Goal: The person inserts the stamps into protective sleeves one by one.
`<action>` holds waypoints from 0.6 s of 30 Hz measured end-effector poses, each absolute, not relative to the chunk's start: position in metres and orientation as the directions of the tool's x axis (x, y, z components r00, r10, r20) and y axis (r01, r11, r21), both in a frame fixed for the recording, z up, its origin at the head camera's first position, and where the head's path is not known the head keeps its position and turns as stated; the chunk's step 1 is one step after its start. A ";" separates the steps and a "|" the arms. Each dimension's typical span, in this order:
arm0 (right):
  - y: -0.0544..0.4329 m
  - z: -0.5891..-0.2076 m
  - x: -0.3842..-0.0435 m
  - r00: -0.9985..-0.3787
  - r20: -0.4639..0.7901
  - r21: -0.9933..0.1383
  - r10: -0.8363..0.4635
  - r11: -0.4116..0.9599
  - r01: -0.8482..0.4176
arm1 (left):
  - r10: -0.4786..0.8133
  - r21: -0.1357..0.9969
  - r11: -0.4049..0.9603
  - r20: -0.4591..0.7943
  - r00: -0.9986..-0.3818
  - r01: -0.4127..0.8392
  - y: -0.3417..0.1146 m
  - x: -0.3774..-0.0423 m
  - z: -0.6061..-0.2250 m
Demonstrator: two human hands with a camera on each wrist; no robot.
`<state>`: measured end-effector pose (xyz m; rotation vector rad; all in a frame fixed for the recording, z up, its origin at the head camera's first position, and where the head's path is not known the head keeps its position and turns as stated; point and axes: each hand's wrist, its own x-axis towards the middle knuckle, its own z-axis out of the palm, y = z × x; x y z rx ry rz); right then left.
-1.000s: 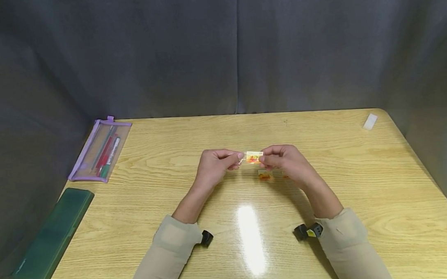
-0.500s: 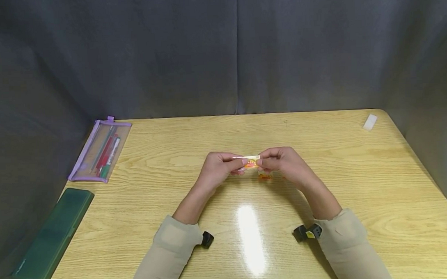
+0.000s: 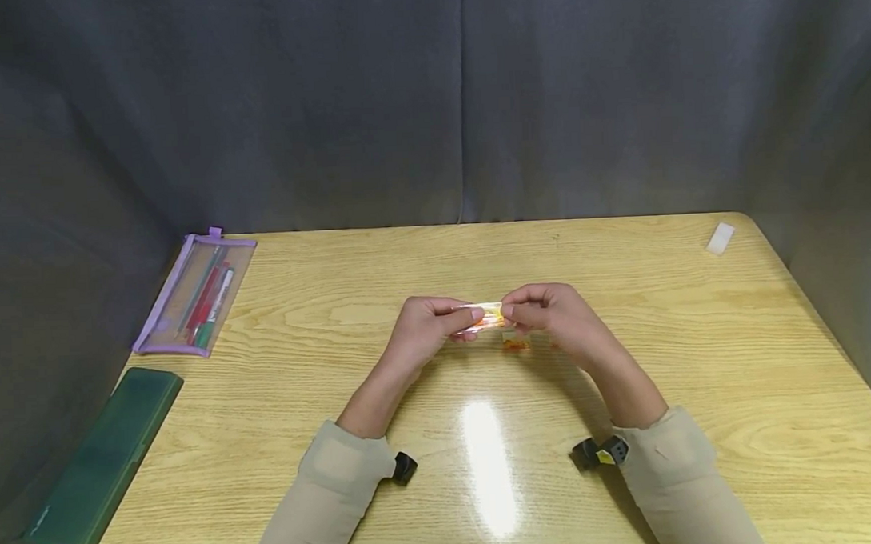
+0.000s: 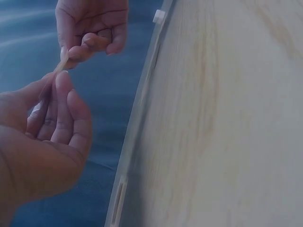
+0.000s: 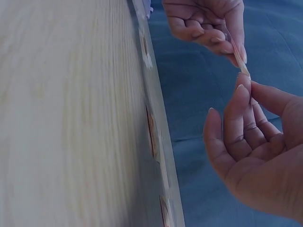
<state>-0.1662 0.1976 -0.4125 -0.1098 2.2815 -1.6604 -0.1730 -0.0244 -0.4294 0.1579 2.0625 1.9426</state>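
In the head view a small flat packet (image 3: 490, 313), printed yellow and orange with a bright gleam, is held above the table between both hands. My left hand (image 3: 432, 326) pinches its left part, the thumb lying over the front. At its right end my right hand (image 3: 555, 314) pinches the edge between thumb and forefinger. Both wrist views show the packet (image 4: 60, 64) nearly edge-on between the fingertips. A similar orange packet (image 3: 515, 342) lies on the table just below. Close to the right hand, another orange bit is mostly hidden.
On the wooden table (image 3: 268, 438), a purple-edged mesh pouch (image 3: 169, 321) with pens lies at the back left. Nearer, a dark green case (image 3: 107, 459) lies along the left edge. A small white block (image 3: 721, 238) sits at the far right corner. Dark curtains (image 3: 329, 108) surround the table.
My left hand has moved right along the packet, its thumb now covering more of the printed part. The packet is slightly lower. My right hand has shifted only a little.
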 end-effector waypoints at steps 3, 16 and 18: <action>0.195 -0.413 -0.166 -0.946 -0.197 -0.949 -0.257 0.294 0.118 | 0.293 0.990 0.065 -0.135 -0.946 -0.121 -0.024 -0.172 -0.430; 0.194 -0.414 -0.166 -0.941 -0.200 -0.944 -0.272 0.312 0.110 | 0.302 0.991 0.047 -0.133 -0.944 -0.125 -0.022 -0.173 -0.431; 0.193 -0.414 -0.166 -0.941 -0.194 -0.944 -0.277 0.313 0.102 | 0.303 0.991 0.046 -0.135 -0.943 -0.127 -0.021 -0.173 -0.431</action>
